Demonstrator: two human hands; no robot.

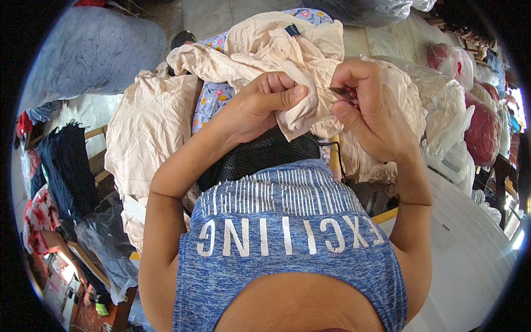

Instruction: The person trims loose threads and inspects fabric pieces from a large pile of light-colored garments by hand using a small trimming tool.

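Trimming looks underway, not finished: the left hand (pixel 264 102) pinches the cream garment (pixel 276 52) while right-hand fingers (pixel 354 108) squeeze a small dark snipper (pixel 340 92) at its bunched edge.

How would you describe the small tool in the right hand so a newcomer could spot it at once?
Start at the heap of cream fabric in the person's lap. The left hand pinches a fold of it; just beside, the right hand grips a small dark snipping tool. It is the only dark, pointed, hard thing against the pale cloth.

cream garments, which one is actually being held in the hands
The bunched cream garment up front: the left hand pinches a fold while the right hand holds a small dark tool at it. The other cream garment lies draped flat at left, untouched.
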